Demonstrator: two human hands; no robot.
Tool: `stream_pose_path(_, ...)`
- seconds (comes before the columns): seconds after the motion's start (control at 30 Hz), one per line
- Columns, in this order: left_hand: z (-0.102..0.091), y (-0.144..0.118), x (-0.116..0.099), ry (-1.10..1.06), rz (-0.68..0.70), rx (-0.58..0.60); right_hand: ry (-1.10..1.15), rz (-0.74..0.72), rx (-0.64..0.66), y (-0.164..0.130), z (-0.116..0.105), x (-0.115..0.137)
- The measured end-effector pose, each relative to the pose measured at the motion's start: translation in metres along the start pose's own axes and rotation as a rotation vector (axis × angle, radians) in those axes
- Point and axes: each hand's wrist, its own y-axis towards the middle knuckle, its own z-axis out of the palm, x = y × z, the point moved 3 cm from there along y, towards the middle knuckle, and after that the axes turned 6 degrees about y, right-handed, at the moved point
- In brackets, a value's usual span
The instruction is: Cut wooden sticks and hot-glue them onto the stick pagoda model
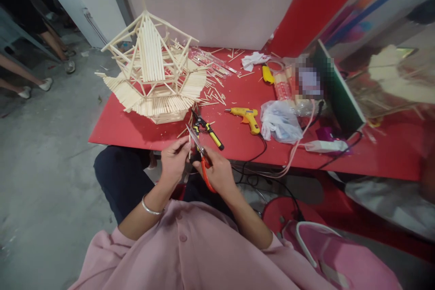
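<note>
My left hand (pixel 175 158) pinches a short wooden stick (pixel 189 148) in front of my lap, near the table's front edge. In my right hand (pixel 219 171) is a pair of scissors (pixel 205 173) with orange handles, its blades pointing up and left, close beside the stick. Whether the blades touch the stick, I cannot tell. Just beyond my hands lie black-and-yellow pliers (pixel 213 135), partly hidden by the scissors. A tiered pavilion model (pixel 152 68) made of pale wooden sticks stands on the left of the red table (pixel 234 142).
Right of the pliers lies a yellow glue gun (pixel 246 117), its cord hanging over the edge. Loose sticks (pixel 215 96) scatter beside the model. Farther right are a plastic bag (pixel 280 120), a white power strip (pixel 326 146) and a green board (pixel 340 90). People's legs (pixel 54 43) show at far left.
</note>
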Motion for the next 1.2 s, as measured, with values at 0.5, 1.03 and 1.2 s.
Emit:
stream_pose_path(0.5,-0.004,-0.010,-0.018,0.192,0.156,-0.051,-0.261,-0.017,-0.060,-0.003,0.005,0.011)
stream_pose_path(1.03,-0.003,-0.010,-0.021,0.151,0.299,-0.022,-0.158,0.011,-0.022,0.000,0.008,0.017)
stream_pose_path(1.2,-0.003,-0.009,-0.019,0.131,0.306,-0.002,-0.071,-0.015,-0.049,-0.001,0.013,0.013)
